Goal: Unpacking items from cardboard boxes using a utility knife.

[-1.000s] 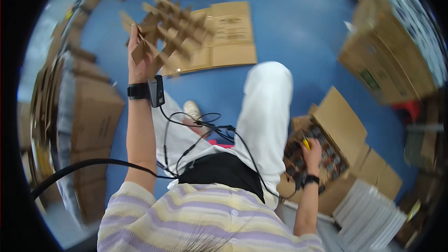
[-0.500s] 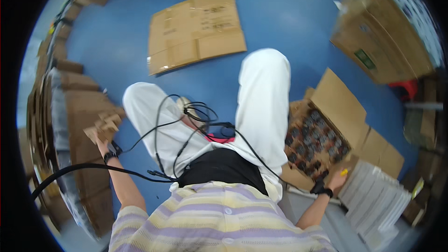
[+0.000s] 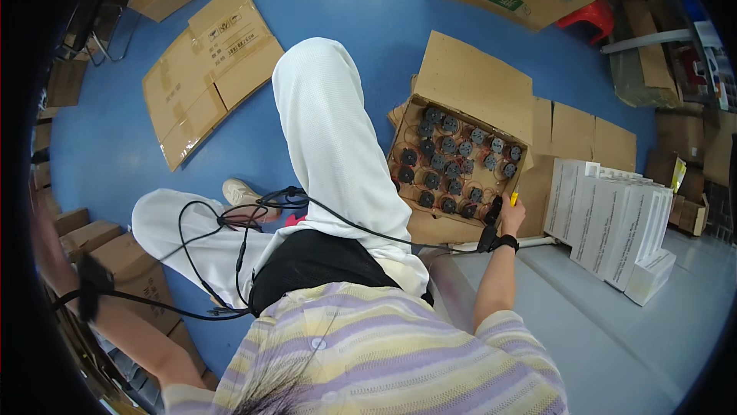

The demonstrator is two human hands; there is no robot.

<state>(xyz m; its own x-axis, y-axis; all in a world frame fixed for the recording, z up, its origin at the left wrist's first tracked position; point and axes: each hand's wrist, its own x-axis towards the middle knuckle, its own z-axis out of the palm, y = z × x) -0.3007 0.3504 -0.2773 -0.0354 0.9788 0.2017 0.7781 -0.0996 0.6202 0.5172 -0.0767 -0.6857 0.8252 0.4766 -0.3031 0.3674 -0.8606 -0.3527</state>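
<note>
Right hand (image 3: 512,218), centre-right of frame: closed round a small yellow tool (image 3: 513,200), long axis pointing up-frame, at the near edge of an open carton (image 3: 430,224) of dark round parts (image 3: 449,163). Left hand at far left edge, blurred; grip cannot be told.

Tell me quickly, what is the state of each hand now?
Left hand: at the picture's dark rim, cannot be told.
Right hand: closed on a small yellow object, at the open box edge.
</note>
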